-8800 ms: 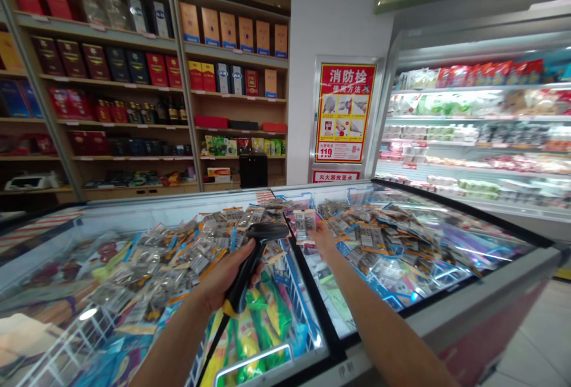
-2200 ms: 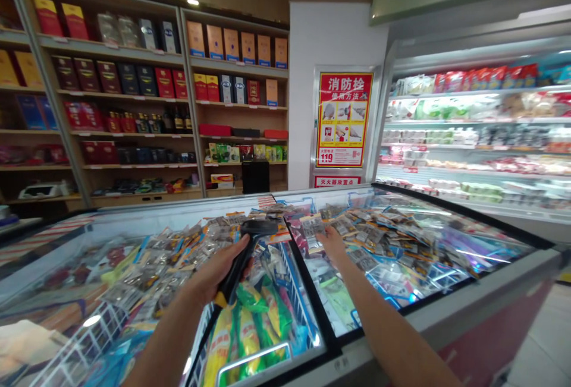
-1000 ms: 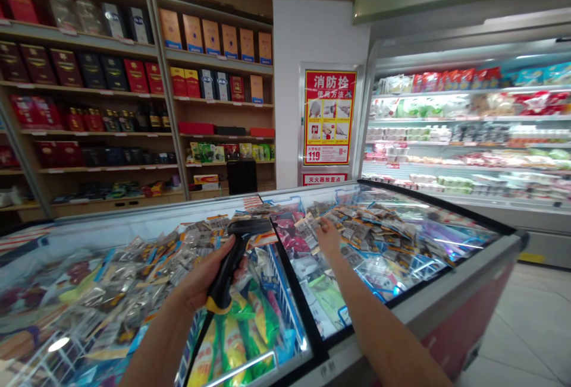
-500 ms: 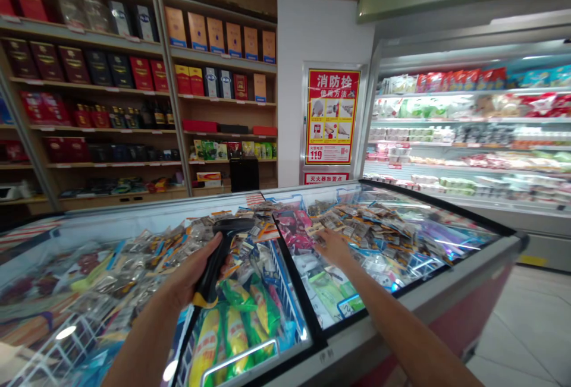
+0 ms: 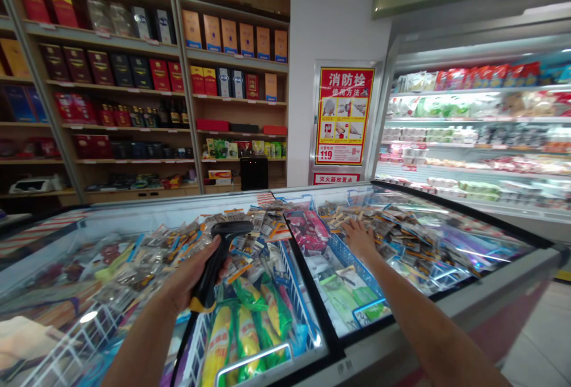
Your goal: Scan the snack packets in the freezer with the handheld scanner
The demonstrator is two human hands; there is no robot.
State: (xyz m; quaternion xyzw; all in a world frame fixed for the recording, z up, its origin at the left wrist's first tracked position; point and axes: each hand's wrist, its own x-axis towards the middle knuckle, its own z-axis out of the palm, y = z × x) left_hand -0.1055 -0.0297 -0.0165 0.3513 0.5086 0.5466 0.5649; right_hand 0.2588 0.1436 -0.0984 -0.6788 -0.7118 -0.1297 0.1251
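Note:
My left hand (image 5: 200, 274) is wrapped round the handle of a black barcode scanner (image 5: 218, 256) with a yellow collar and a cable hanging below. The scanner is above the freezer, over small packets and yellow-green corn-shaped packs (image 5: 247, 336). My right hand (image 5: 360, 239) lies with fingers spread on a heap of small snack packets (image 5: 401, 235), beside a blue basket edge. Pink packs (image 5: 307, 229) are to its left. Whether its fingertips touch one particular packet, I cannot tell.
A black freezer divider (image 5: 312, 280) runs between my hands. White wire basket rails (image 5: 84, 339) stand at lower left. Behind are shelves of boxed goods (image 5: 129, 72), a red fire-hydrant poster (image 5: 345, 116) and a lit chiller (image 5: 477, 131).
My right hand has moved right, from beside the pink packs onto the packet heap, and its fingers have spread. The scanner stays in my left hand. The view has turned slightly left.

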